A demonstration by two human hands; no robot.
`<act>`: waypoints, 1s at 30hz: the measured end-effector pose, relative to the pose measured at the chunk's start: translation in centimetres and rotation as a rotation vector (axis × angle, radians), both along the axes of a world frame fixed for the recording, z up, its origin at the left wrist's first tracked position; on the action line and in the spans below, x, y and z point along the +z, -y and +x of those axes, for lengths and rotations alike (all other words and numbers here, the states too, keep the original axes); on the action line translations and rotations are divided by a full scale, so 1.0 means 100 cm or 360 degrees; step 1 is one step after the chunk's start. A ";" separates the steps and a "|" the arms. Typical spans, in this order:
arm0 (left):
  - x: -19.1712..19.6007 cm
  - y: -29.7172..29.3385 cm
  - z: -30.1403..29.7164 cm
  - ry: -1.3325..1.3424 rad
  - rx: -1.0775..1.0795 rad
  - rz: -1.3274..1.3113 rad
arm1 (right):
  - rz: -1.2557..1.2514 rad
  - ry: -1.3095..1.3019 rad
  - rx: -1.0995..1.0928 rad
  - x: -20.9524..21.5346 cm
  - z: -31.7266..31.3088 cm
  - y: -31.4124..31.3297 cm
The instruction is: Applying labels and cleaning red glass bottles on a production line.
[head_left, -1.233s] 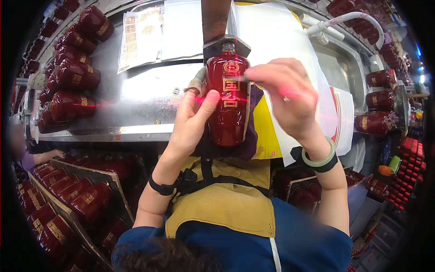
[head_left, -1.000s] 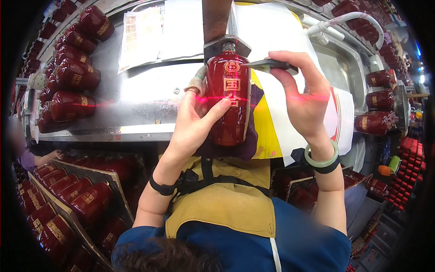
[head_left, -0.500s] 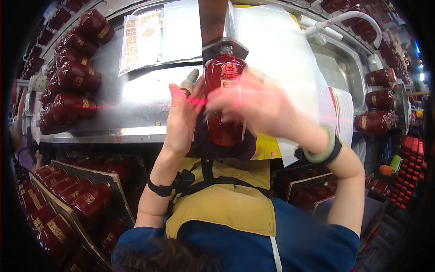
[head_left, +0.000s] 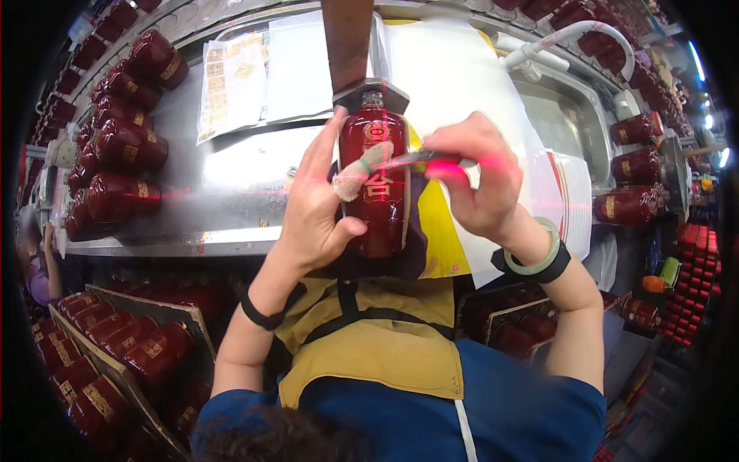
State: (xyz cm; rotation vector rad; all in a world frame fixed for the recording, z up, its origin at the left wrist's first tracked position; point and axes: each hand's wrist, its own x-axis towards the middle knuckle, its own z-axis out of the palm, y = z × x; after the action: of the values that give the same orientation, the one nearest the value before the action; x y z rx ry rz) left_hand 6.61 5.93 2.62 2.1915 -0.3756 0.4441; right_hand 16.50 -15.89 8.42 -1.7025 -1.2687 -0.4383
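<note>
A dark red glass bottle (head_left: 375, 231) with gold lettering lies in front of me, its clear neck toward a dark angular block (head_left: 393, 94). My left hand (head_left: 314, 212) lies along the bottle's left side, fingers spread and thumb apart. One of its fingers wears a pale cloth finger cover (head_left: 360, 174) and reaches across the bottle's face over the lettering. In my right hand (head_left: 481, 173) a pair of dark tweezers (head_left: 419, 159) is pinched, with the tips by the covered fingertip. That finger hides part of the lettering.
Sheets with gold stickers (head_left: 235, 85) lie at the far left, beside white paper (head_left: 462, 69). Red bottles (head_left: 132, 144) stand along the left, with more bottles (head_left: 637, 167) at the right. A white curved pipe (head_left: 573, 35) arches over a metal basin (head_left: 570, 108).
My left hand has turned over from beside the bottle, and its covered finger now reaches onto it. My right hand has drawn back to the right, and the tweezers now show clearly.
</note>
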 end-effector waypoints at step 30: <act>-0.005 -0.054 0.027 0.0096 0.0599 -0.0134 | -0.1787 -0.0254 -0.0237 -0.008 -0.034 0.178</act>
State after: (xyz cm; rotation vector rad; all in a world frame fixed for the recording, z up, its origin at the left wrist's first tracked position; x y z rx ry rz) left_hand 9.29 11.36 2.13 2.1717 0.0281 0.7181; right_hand 13.12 -33.70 7.62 -2.6842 -1.3561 0.4382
